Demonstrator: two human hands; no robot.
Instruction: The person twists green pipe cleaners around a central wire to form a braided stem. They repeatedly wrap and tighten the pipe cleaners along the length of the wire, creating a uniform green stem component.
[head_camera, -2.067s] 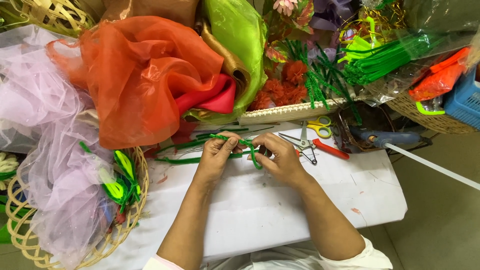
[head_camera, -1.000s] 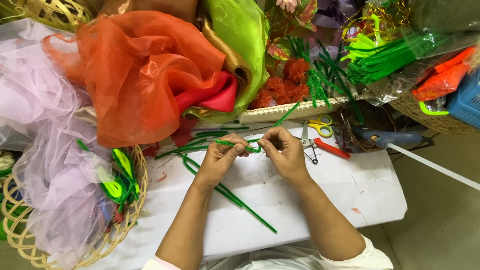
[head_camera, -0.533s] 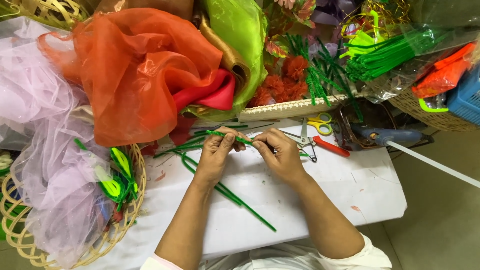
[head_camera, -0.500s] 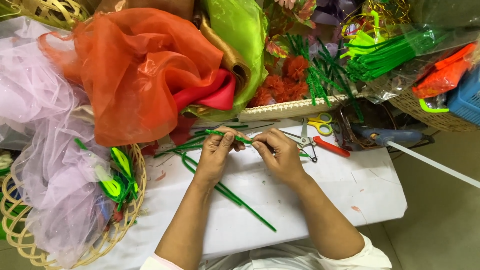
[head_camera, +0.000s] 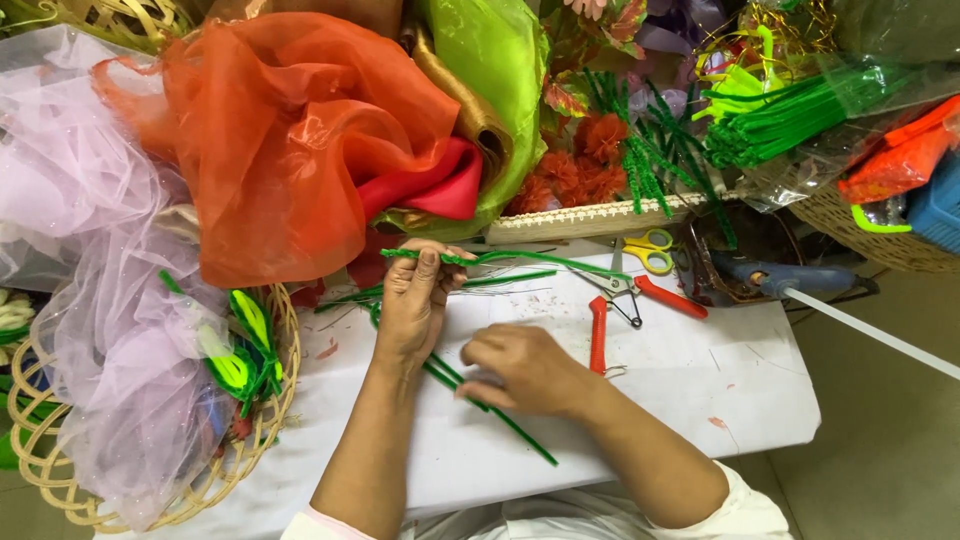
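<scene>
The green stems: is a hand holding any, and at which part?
The left hand grips a bent green stem near its left end. The right hand rests on another green stem lying on the table; grip unclear.

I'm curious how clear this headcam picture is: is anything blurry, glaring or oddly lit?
Head view: soft, even light, with only faint shadows on the white table; shiny highlights on the orange sheer fabric; the right hand looks slightly blurred over a green fuzzy wire stem, while the left hand is sharper.
</scene>
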